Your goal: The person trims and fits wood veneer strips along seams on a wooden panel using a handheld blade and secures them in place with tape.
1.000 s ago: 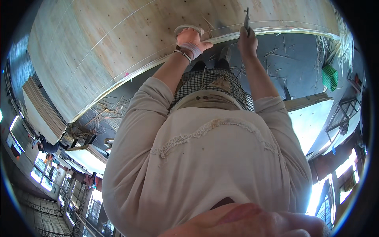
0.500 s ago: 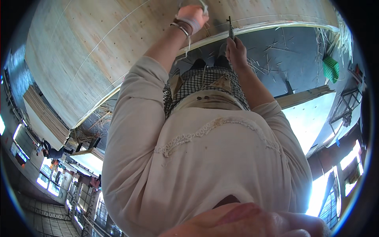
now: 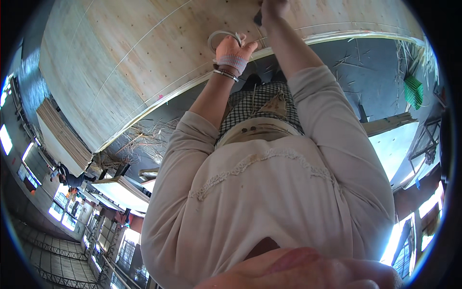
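Note:
Over a large sheet of plywood (image 3: 120, 53), my left hand (image 3: 233, 50), in an orange and white glove, is closed on a pale ring-shaped roll of tape (image 3: 211, 41). The roll stands out from the fingers just inside the sheet's near edge. My bare right hand (image 3: 275, 7) reaches farther over the board, at the top of the picture and partly cut off by it. A dark flat end of a slim hand tool (image 3: 258, 18) shows beside its fingers, close to the wood surface. The rest of that tool is hidden.
Wood scraps and splinters (image 3: 144, 139) lie on the floor below the sheet's edge. A stack of boards (image 3: 65, 135) stands at the left. A green woven bag (image 3: 413, 91) hangs or lies at the right, near a plank (image 3: 390, 123). Another person (image 3: 72, 178) is far off at left.
My right hand has swung up from beside the sheet's edge to over the board, carrying the slim tool. My left hand has drawn back toward me with the tape roll.

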A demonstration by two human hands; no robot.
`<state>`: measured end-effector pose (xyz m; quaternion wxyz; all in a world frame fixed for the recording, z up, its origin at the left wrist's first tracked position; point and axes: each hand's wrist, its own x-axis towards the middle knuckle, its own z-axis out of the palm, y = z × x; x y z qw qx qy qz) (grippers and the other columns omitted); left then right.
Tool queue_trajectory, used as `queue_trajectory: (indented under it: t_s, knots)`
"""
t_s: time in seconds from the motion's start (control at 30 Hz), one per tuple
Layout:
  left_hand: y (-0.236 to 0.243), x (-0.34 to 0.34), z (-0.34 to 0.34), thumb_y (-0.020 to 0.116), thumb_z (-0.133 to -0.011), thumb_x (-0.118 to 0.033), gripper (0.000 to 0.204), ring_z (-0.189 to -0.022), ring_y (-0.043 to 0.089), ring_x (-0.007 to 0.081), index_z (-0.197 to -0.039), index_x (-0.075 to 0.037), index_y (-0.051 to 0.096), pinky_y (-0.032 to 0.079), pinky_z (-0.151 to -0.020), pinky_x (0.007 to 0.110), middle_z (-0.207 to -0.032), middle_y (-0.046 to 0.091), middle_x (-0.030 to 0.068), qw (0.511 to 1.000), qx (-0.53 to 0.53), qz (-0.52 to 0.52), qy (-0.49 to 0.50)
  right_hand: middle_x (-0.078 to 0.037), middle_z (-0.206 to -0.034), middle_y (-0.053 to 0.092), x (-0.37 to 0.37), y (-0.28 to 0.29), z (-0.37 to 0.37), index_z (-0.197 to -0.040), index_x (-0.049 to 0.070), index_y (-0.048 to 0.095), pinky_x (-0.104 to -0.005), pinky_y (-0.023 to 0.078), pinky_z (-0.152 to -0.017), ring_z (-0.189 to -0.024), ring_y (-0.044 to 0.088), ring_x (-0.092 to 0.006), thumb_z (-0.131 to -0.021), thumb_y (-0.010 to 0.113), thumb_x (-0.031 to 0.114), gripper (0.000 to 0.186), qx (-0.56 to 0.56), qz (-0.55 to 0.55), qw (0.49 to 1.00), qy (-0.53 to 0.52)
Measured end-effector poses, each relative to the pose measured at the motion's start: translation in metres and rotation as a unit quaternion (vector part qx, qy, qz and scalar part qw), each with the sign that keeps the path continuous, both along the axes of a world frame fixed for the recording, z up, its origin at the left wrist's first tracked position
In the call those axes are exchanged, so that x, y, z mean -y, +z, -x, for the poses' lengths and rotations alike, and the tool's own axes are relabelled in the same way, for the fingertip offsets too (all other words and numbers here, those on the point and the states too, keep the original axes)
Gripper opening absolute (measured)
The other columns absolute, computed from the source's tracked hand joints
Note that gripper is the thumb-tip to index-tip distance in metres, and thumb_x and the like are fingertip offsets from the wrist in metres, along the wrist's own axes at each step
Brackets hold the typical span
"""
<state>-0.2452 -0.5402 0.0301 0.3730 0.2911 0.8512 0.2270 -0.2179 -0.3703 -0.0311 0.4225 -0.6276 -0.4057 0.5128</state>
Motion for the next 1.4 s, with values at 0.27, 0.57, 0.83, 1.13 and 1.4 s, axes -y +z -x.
queue_trajectory:
  t_s: [0.27,0.57,0.83,1.13,1.4]
  knots:
    - [-0.030,0.034,0.017,0.071,-0.079,-0.031,0.041,-0.089,0.070,0.0251,-0.109,-0.003,0.069,0.054,-0.081,0.034,-0.098,0.072,0.0151,0.996,-0.020,-0.082,-0.031,0.000,-0.059,0.049,-0.016,-0.012,0.007,-0.074,0.014,0.051,-0.0320,0.042,-0.045,-0.049,0.050,-0.0128,-0.085,0.074,0.038,0.035,-0.214,0.160,0.960,0.082]
    - [-0.027,0.024,0.016,0.062,-0.082,-0.032,0.035,-0.091,0.066,0.0359,-0.103,-0.006,0.071,0.052,-0.080,0.041,-0.096,0.070,0.0180,0.996,-0.027,-0.091,-0.002,-0.001,-0.058,0.051,-0.011,0.008,-0.025,-0.074,0.015,0.050,-0.0308,0.039,-0.045,-0.049,0.051,-0.0157,-0.087,0.071,0.040,0.035,-0.265,0.271,0.921,0.089]
    - [-0.009,-0.041,0.010,0.072,-0.073,-0.045,0.046,-0.088,0.065,0.0386,-0.096,-0.005,0.072,0.052,-0.077,0.047,-0.096,0.068,0.0211,0.967,-0.227,-0.098,-0.052,-0.007,-0.067,0.060,0.032,0.045,-0.137,-0.088,0.001,0.061,-0.0327,0.045,-0.053,-0.057,0.058,-0.0149,-0.087,0.067,0.042,0.041,0.073,0.161,0.956,0.232]
    - [-0.042,-0.056,0.061,0.060,-0.080,-0.027,0.026,-0.081,0.067,0.0407,-0.085,-0.004,0.071,0.054,-0.073,0.050,-0.089,0.068,0.0212,0.933,-0.312,0.016,-0.177,-0.002,-0.068,0.057,0.059,0.068,-0.168,-0.110,0.001,0.063,-0.0252,0.041,-0.047,-0.052,0.052,-0.0085,-0.093,0.064,0.032,0.035,-0.011,0.216,0.950,0.226]
    - [-0.016,0.008,0.013,0.062,-0.085,-0.035,0.030,-0.086,0.067,0.0378,-0.091,-0.008,0.073,0.053,-0.078,0.045,-0.092,0.070,0.0190,0.985,-0.108,0.013,-0.135,-0.015,-0.081,0.066,0.120,0.048,-0.129,-0.138,0.007,0.050,-0.0347,0.053,-0.062,-0.064,0.066,-0.0227,-0.092,0.061,0.033,0.053,0.024,0.172,0.907,0.385]
